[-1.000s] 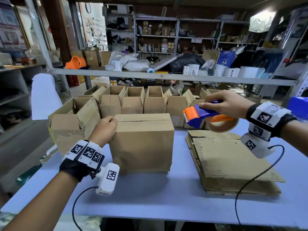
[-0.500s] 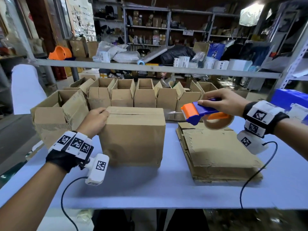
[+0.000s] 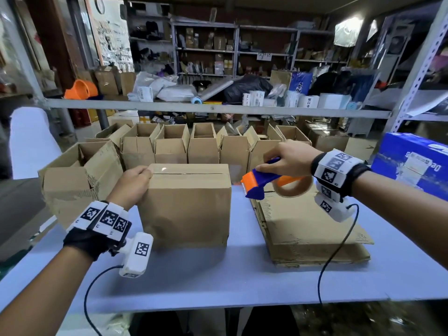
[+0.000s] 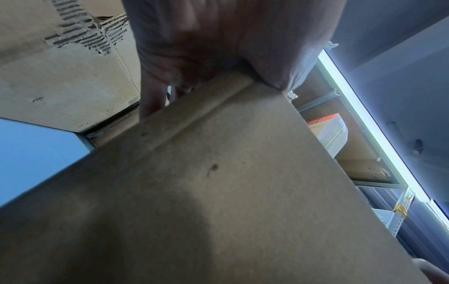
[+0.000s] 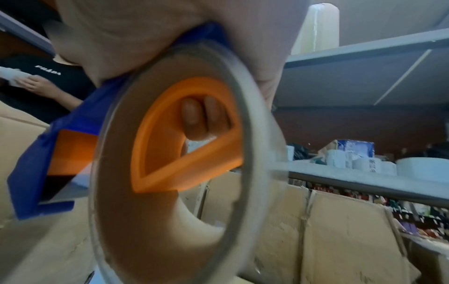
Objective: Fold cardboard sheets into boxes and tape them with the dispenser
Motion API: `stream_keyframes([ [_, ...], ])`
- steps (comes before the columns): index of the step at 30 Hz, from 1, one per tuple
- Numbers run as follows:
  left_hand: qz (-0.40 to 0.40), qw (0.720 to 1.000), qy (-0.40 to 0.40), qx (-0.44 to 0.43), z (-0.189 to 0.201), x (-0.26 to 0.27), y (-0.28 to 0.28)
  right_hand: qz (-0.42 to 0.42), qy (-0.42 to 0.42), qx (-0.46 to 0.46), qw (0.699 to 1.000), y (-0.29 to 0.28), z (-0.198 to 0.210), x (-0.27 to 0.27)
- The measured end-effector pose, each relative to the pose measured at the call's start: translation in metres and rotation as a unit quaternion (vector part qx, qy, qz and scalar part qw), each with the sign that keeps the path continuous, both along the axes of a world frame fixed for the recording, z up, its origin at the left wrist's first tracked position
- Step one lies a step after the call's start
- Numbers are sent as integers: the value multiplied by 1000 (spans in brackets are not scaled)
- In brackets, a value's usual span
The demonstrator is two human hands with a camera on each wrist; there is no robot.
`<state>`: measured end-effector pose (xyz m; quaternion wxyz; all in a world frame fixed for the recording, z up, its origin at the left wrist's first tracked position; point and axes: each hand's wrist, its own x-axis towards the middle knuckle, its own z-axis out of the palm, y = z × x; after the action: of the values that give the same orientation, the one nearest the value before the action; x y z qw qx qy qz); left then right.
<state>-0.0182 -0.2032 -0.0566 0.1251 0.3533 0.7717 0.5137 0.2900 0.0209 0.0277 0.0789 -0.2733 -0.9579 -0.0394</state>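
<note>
step: taping top seam | left hand [image 3: 132,184] grips box [image 3: 186,204] corner | right hand [image 3: 288,157] clutches dispenser [image 3: 269,181] at box's 3 o'clock | next, I'd guess: flip box, stash it

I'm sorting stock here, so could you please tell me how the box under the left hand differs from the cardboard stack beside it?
The closed box stands upright and folded, while the flat stack lies unfolded on the table. The box's top seam shows shiny tape; the stack shows none. The left hand grips the box's corner; nothing touches the stack, though the right hand holds the tape dispenser above it. Both are plain brown corrugated cardboard.
</note>
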Motion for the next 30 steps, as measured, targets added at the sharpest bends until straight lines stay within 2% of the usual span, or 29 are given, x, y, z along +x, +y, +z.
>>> stream_keyframes([
  [6,9,999,21,-23,0,6,0,-16,-90,-10,996,-5,5,-51],
  [9,8,999,26,-32,3,11,0,-43,-151,41,987,-7,-1,-60],
  [11,10,999,25,-33,3,14,1,-70,-198,63,976,-8,-21,-61],
  [13,11,999,29,-34,3,15,2,-87,-162,21,983,-4,-42,-61],
  [16,16,999,31,-36,1,14,3,-105,-59,2,993,-1,-57,-59],
  [20,22,998,41,-37,1,15,4,-130,15,-99,986,-15,-79,-59],
  [24,32,997,61,-45,0,14,1,-100,7,-176,979,-43,-110,-66],
  [27,62,995,60,-49,1,9,-5,-96,-23,-166,981,-56,-128,-71],
  [30,87,994,49,-52,1,-2,-17,-93,-10,-160,983,-59,-134,-68],
])
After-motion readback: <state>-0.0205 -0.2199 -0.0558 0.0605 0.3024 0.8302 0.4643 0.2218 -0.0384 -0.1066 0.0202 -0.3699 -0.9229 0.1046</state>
